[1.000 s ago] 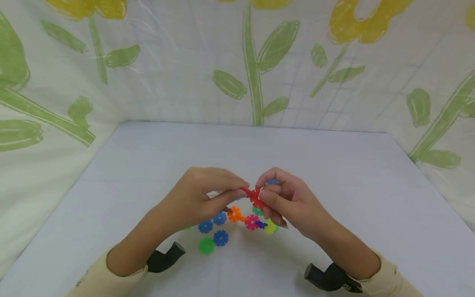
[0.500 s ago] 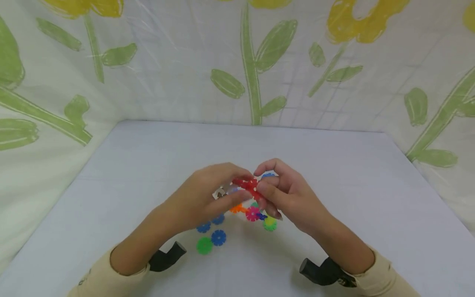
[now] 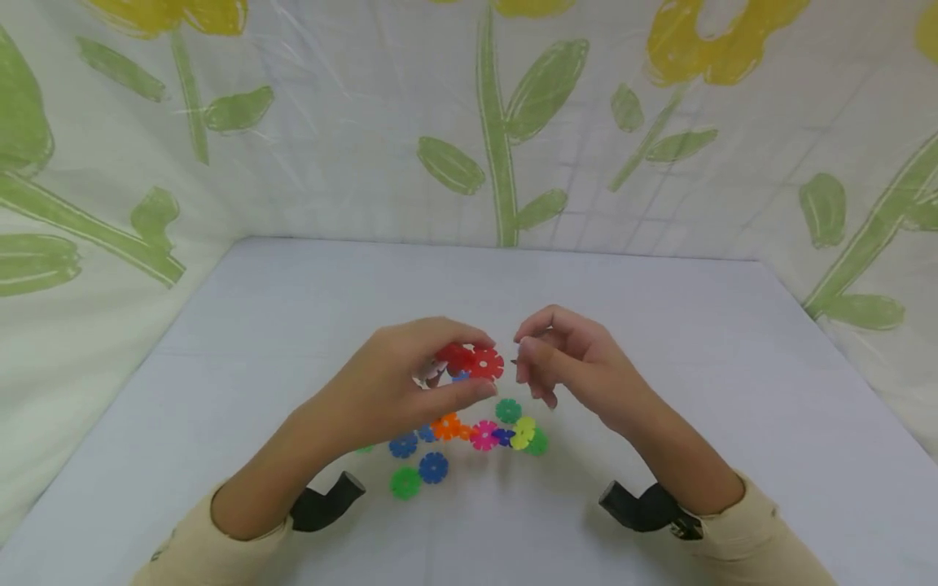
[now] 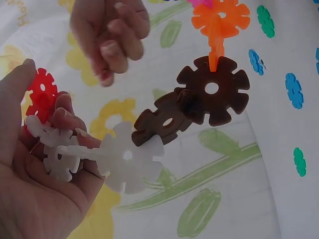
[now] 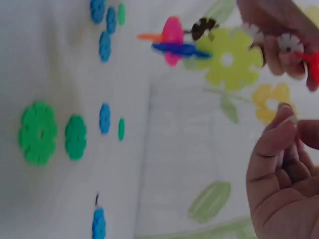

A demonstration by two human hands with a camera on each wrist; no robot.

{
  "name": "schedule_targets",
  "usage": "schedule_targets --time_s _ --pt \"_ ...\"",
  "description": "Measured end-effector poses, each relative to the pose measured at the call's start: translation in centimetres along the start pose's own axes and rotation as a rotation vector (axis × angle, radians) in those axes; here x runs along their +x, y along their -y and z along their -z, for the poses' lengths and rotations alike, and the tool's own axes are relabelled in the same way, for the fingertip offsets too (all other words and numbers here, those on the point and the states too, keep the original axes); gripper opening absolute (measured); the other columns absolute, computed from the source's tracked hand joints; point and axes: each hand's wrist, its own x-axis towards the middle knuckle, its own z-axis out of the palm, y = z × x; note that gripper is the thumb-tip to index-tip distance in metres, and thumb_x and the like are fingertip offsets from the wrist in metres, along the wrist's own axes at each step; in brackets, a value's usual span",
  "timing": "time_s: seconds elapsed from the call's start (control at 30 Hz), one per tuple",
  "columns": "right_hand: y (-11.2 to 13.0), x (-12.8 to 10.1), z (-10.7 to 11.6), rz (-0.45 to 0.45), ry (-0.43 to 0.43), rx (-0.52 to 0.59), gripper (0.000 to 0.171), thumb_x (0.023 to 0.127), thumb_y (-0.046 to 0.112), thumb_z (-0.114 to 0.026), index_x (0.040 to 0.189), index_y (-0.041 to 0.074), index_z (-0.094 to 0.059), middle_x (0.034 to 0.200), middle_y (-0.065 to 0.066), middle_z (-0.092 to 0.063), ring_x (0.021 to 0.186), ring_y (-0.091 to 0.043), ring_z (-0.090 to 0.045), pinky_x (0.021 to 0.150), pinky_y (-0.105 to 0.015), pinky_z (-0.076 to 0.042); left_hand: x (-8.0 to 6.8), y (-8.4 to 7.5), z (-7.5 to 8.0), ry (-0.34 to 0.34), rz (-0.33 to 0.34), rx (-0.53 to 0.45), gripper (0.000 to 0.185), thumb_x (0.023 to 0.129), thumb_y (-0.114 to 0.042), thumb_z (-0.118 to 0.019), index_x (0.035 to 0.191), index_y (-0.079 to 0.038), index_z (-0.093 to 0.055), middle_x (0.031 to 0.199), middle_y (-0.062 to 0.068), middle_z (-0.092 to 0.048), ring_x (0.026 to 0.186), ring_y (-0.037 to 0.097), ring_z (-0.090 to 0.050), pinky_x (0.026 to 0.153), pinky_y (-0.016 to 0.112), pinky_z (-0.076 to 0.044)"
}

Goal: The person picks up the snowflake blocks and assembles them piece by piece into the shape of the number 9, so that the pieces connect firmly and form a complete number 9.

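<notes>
My left hand holds a chain of notched plastic snowflake discs, with red discs between thumb and fingers and small white discs against the fingers. From there the chain hangs on through a larger white disc, brown discs, orange discs, a pink disc, a dark blue disc and a yellow disc. Just to the right, apart from the chain, is my right hand. Its fingers are loosely bent, and nothing shows between them.
Loose blue discs and a bright green disc lie on the white table below the hands. A teal-green disc lies farther back. Behind the table hangs a white curtain with painted flowers.
My right hand has let go of the red disc and drawn off to the right. The left hand still holds the chain, and the red disc has moved slightly left with it.
</notes>
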Motion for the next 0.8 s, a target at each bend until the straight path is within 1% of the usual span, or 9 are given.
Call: schedule_targets --time_s 0.07,0.17,0.2,0.27,0.33,0.4,0.57,0.7,0.8 --pt "-0.7 0.2 0.8 -0.063 0.053 -0.193 0.009 0.100 0.009 -0.060 0.108 0.008 -0.060 0.088 -0.008 -0.065 0.069 -0.025 -0.062 0.061 -0.033 -0.056 -0.1 0.1 0.2 -0.004 0.008 0.003 0.039 0.087 -0.025 -0.081 0.121 -0.012 -0.067 0.111 -0.005 -0.069 0.094 0.007 -0.064 0.072 0.023 -0.056" --pt "-1.5 0.2 1.5 -0.224 0.214 -0.521 0.014 0.094 0.015 -0.071 0.105 0.014 -0.064 0.088 0.004 -0.064 0.077 -0.017 -0.062 0.066 -0.031 -0.055 -0.3 0.2 0.3 0.002 0.022 0.001 0.038 0.089 -0.026 -0.079 0.122 -0.013 -0.066 0.114 -0.006 -0.068 0.099 0.007 -0.063 0.076 0.024 -0.056" --pt "-1.8 0.1 1.6 -0.283 0.279 -0.606 0.016 0.092 0.016 -0.074 0.105 0.016 -0.065 0.088 0.007 -0.063 0.080 -0.015 -0.061 0.067 -0.030 -0.055 -0.3 0.3 0.3 0.005 0.027 -0.001 0.038 0.089 -0.027 -0.078 0.123 -0.014 -0.065 0.115 -0.006 -0.067 0.100 0.006 -0.062 0.076 0.024 -0.056" --pt "-2.3 0.0 1.4 -0.382 0.383 -0.723 0.022 0.087 0.019 -0.079 0.105 0.018 -0.066 0.086 0.010 -0.062 0.081 -0.012 -0.059 0.068 -0.030 -0.054 -0.3 0.3 0.2 0.013 0.035 0.003 0.039 0.089 -0.029 -0.078 0.124 -0.015 -0.065 0.117 -0.007 -0.067 0.102 0.006 -0.062 0.077 0.024 -0.056" --pt "-2.7 0.0 0.7 -0.469 0.431 -0.772 0.028 0.082 0.022 -0.084 0.104 0.021 -0.066 0.080 0.010 -0.059 0.079 -0.012 -0.057 0.066 -0.030 -0.052 -0.3 0.3 0.1 0.018 0.040 0.008 0.041 0.089 -0.029 -0.078 0.125 -0.016 -0.064 0.118 -0.007 -0.066 0.102 0.006 -0.061 0.076 0.024 -0.056" --pt "-3.1 0.1 0.0 -0.492 0.445 -0.803 0.030 0.079 0.023 -0.087 0.101 0.022 -0.066 0.077 0.009 -0.058 0.077 -0.012 -0.056 0.066 -0.030 -0.052 -0.2 0.3 0.1 0.019 0.034 0.010 0.041 0.089 -0.029 -0.078 0.125 -0.015 -0.065 0.118 -0.007 -0.066 0.102 0.007 -0.062 0.076 0.024 -0.056" --pt "-3.4 0.2 -1.1 -0.471 0.445 -0.847 0.031 0.077 0.017 -0.087 0.092 0.021 -0.060 0.074 0.008 -0.055 0.076 -0.012 -0.055 0.067 -0.029 -0.050 -0.2 0.2 0.2 0.005 0.020 0.028 0.041 0.087 -0.027 -0.081 0.123 -0.014 -0.066 0.116 -0.006 -0.067 0.100 0.007 -0.062 0.075 0.023 -0.056" --pt "-3.2 0.2 -1.1 -0.443 0.472 -0.812 0.028 0.081 0.012 -0.082 0.094 0.020 -0.058 0.075 0.008 -0.055 0.079 -0.012 -0.055 0.068 -0.029 -0.051 -0.2 0.2 0.3 0.004 0.018 0.044 0.042 0.085 -0.027 -0.082 0.122 -0.013 -0.067 0.114 -0.005 -0.068 0.099 0.007 -0.062 0.075 0.022 -0.056" --pt "-3.1 0.2 -0.7 -0.389 0.480 -0.790 0.023 0.086 0.010 -0.077 0.094 0.021 -0.058 0.074 0.009 -0.056 0.076 -0.012 -0.056 0.067 -0.028 -0.051 -0.2 0.3 0.3 0.003 0.017 0.049 0.042 0.085 -0.027 -0.083 0.121 -0.013 -0.068 0.113 -0.005 -0.068 0.098 0.007 -0.063 0.074 0.022 -0.055"
